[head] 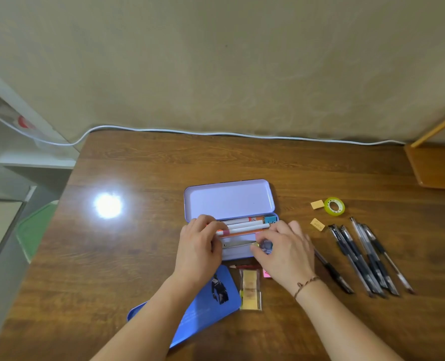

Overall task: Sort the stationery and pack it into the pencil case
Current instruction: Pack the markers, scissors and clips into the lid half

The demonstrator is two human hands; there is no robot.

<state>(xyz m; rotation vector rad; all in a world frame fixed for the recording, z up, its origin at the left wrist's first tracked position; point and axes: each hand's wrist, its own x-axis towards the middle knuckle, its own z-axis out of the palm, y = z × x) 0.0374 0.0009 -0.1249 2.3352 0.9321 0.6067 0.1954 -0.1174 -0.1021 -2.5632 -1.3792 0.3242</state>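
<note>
A lilac tin pencil case (229, 198) lies open mid-table with its lid tipped back. Inside lie white markers (244, 225), a blue binder clip (270, 219) and scissors (238, 244). My left hand (199, 246) rests on the case's left end, its fingers on the markers. My right hand (285, 250) covers the right end, fingertips on the scissors' handle. Whether either hand grips anything is unclear. To the right lie several black pens (367, 259), two yellow erasers (317, 205) and a tape roll (334, 206).
A blue tin lid (203, 306) lies near the front edge under my left forearm. Beside it are a packet of sticky tabs (250, 290), a red pencil (242, 267) and a pink note (266, 274). A white cable (216, 133) runs along the back edge. A wooden stand (436, 165) sits far right.
</note>
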